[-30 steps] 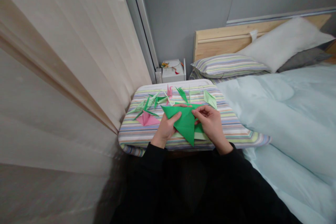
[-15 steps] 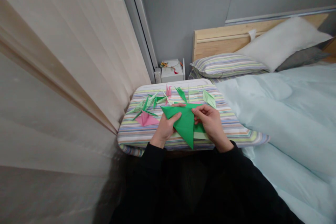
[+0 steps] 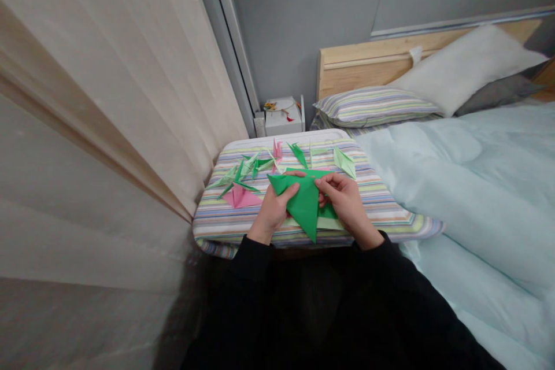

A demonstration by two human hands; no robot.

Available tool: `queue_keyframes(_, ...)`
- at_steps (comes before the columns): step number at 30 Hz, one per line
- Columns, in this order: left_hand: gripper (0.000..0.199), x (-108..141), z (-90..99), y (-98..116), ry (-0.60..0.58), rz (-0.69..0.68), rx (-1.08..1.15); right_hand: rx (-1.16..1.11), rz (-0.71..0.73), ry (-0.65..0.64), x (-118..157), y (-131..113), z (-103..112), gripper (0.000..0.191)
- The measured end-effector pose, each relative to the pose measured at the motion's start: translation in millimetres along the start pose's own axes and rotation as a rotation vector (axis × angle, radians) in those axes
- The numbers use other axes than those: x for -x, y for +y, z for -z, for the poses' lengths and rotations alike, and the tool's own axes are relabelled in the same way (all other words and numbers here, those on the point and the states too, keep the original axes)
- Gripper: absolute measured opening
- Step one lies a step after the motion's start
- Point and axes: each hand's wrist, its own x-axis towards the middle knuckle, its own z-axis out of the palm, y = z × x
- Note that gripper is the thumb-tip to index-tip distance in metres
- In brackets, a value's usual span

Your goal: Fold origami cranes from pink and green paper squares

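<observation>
Between my hands is a folded green origami paper [image 3: 304, 206], shaped as a triangle with one point hanging down toward me. My left hand [image 3: 274, 206] grips its left side, thumb on top and fingers behind. At the upper right corner, my right hand [image 3: 341, 196] pinches the paper between thumb and forefinger. Beneath lie flat green sheets [image 3: 328, 211] and a pale green sheet [image 3: 329, 224], partly hidden by my hands. Left of my left hand sit a pink folded paper [image 3: 241, 196] and several green paper cranes [image 3: 261, 166].
A striped cloth covers the small table [image 3: 217, 217]. Toward its back lie a pink crane [image 3: 277, 152], a dark green folded piece [image 3: 298, 154] and a pale green one [image 3: 344, 162]. A curtain [image 3: 143, 98] hangs at left; a bed with a pale blue quilt [image 3: 468, 167] adjoins at right.
The green paper's lower point has shifted slightly left and up, and my right hand has moved a little left with it. Both hands keep their hold.
</observation>
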Motion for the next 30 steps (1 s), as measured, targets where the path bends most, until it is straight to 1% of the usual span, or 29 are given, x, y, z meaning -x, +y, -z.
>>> queue_keyframes(4,0.036,-0.5,-1.3,0.5,0.016,0.003,0.027,0.063,0.003,-0.022,0.2,-0.9,-0.6,0.040)
queue_keyframes(12,0.034,0.8,-4.2,2.6,-0.029,-0.009,0.071,0.091,0.021,-0.026,0.3,-0.3,1.6,0.040)
queue_keyframes(14,0.033,0.5,-4.6,2.3,-0.030,-0.011,0.080,0.141,0.042,-0.066,1.4,-2.1,0.8,0.038)
queue_keyframes(17,0.031,-0.2,-4.5,2.0,-0.025,0.000,0.115,0.238,0.074,-0.165,3.9,-6.0,-2.2,0.037)
queue_keyframes(20,0.032,-0.8,-4.1,2.9,0.001,0.015,0.164,0.272,0.093,-0.176,4.9,-7.9,-4.3,0.041)
queue_keyframes(23,0.034,-1.6,-3.5,4.4,0.032,0.014,0.213,0.287,0.066,-0.167,4.4,-7.2,-2.8,0.042)
queue_keyframes(26,0.032,-2.9,-2.3,5.1,0.050,-0.019,0.232,0.317,0.031,-0.174,5.0,-6.7,2.3,0.043)
queue_keyframes(30,0.033,-4.9,0.0,3.8,0.092,-0.035,0.228,0.358,0.025,-0.169,9.3,-8.7,11.4,0.046)
